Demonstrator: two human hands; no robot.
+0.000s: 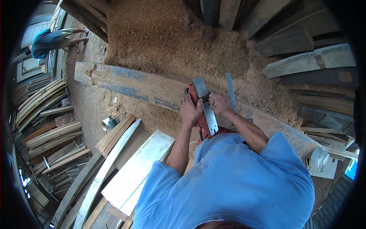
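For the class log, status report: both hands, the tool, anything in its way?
Left hand and right hand each in a grip on the red electric hand planer. Planer on long weathered blue-streaked wooden beam. Grey metal ruler beside it.

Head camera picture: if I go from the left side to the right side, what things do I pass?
Stacked curved wooden slats → small metal can on the sawdust floor → left hand → red power planer with a grey metal base → right hand → white round container on a white board.
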